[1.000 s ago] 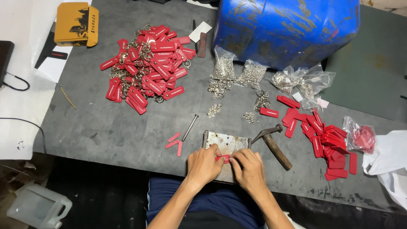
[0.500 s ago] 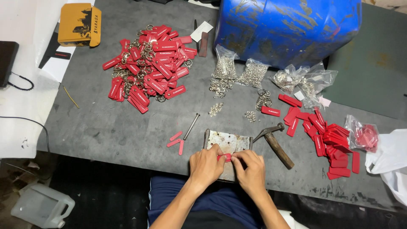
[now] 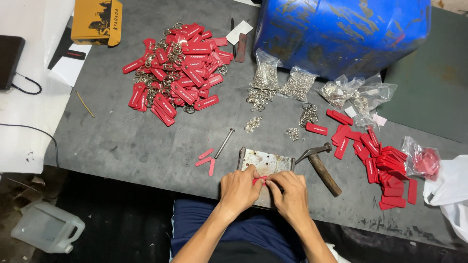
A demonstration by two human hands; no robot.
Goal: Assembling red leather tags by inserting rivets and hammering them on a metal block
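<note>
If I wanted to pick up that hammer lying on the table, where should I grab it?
Probably by the wooden handle of the hammer, near its free lower end. It lies flat and slanted, with its metal head up against the metal plate and the right hand close by, so coming from above on the right side looks clearest.

Left hand (image 3: 239, 189) and right hand (image 3: 291, 192) side by side, fingertips meeting, fingers curled, forearms converging.

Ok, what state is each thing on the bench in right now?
left hand: pinching the red tag, on the metal plate
right hand: pinching the same tag
red tag: held between both hands
metal plate: flat, rusty
hammer: lying idle beside the plate
finished tags: heaped, rings on
plain tags: stacked, no rings
ring bags: open
</note>
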